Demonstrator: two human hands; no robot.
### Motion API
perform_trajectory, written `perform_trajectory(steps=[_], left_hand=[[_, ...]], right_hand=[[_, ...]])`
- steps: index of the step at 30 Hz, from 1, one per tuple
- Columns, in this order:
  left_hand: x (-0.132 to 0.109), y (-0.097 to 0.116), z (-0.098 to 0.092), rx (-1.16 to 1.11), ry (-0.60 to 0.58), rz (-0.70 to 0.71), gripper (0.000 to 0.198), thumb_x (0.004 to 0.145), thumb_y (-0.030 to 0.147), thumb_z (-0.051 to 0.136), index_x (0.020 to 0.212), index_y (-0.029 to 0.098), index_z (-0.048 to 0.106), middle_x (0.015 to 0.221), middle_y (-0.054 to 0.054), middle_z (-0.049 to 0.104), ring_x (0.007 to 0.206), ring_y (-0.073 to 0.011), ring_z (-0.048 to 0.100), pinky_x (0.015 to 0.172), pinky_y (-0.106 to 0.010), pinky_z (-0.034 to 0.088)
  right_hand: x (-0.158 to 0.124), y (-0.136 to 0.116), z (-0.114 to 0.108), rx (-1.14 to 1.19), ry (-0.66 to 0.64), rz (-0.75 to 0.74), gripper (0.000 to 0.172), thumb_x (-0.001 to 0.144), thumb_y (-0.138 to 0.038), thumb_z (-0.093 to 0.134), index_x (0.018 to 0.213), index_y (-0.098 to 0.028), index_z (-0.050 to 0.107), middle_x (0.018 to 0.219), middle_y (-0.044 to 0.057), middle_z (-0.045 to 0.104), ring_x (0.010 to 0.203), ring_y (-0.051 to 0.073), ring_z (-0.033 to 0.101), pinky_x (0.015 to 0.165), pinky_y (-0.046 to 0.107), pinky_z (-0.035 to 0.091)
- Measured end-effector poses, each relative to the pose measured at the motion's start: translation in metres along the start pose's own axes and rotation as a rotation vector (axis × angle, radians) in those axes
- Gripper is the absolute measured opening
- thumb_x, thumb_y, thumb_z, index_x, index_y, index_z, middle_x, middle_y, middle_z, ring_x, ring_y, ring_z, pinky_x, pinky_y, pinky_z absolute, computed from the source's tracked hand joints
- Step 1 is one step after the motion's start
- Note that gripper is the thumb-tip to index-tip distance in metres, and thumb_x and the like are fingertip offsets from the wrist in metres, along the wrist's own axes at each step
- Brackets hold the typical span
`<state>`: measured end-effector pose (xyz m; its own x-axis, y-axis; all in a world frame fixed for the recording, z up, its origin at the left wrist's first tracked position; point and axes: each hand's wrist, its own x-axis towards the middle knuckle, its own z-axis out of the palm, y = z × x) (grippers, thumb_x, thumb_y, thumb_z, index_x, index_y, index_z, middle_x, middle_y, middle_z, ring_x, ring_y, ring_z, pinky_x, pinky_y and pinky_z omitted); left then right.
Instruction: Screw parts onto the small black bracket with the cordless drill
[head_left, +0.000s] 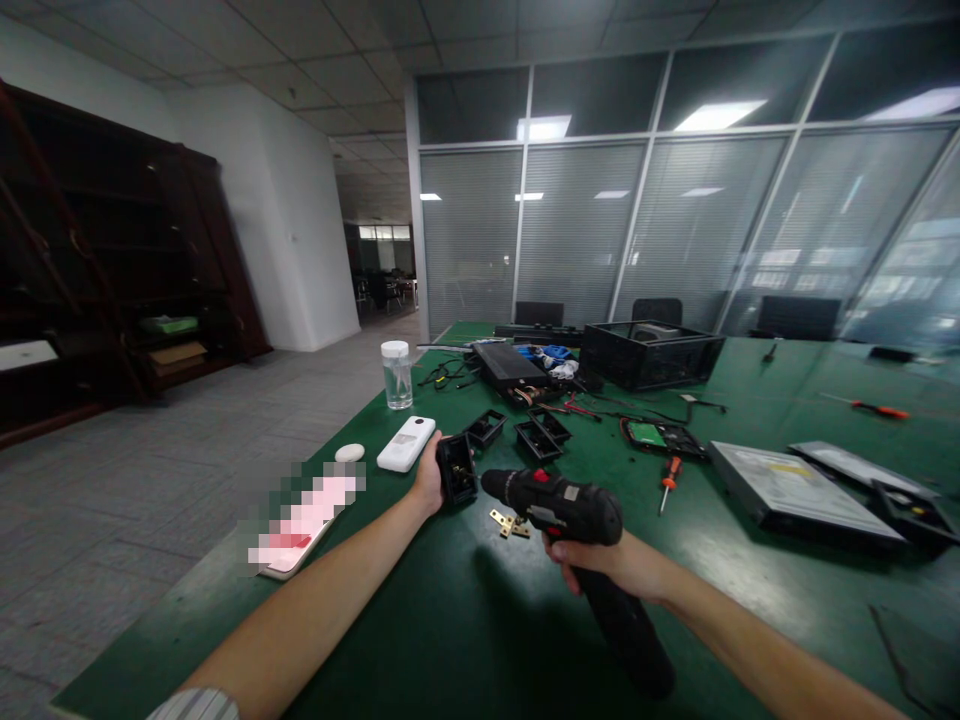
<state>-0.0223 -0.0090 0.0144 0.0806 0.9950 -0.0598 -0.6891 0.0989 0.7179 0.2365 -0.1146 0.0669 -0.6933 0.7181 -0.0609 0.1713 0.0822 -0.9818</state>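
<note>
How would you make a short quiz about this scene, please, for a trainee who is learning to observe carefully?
1. What does the right hand hold, and what does the left hand hold?
2. True or false: the clear cylindrical jar with a white lid stands upright.
3. Fill in the colour: the small brass-coloured metal plates lie on the ____ tabletop.

Key:
1. Right: a black pistol-shaped drill with red details; left: an open black rectangular case.
2. True.
3. Green.
</note>
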Motion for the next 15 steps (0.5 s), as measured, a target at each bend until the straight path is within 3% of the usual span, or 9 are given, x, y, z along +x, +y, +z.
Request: perform_trajectory(steps=[15], left_hand=[[-0.0045,0.0024,0.0054,0.009,0.02,0.02,0.038,0.074,0.048,0.047,0.087,0.014,0.056,0.075,-0.009,0.064,0.063,-0.0213,0.062,0.056,-0.033,0.048]], right_hand=[[-0.0003,0.0004,0.0002,-0.055,0.029,0.024,0.029,0.076,-0.043,0.056,0.082,-0.014,0.057,0.062,0.0,0.056,0.054,0.012,0.052,0.053,0.024,0.037]])
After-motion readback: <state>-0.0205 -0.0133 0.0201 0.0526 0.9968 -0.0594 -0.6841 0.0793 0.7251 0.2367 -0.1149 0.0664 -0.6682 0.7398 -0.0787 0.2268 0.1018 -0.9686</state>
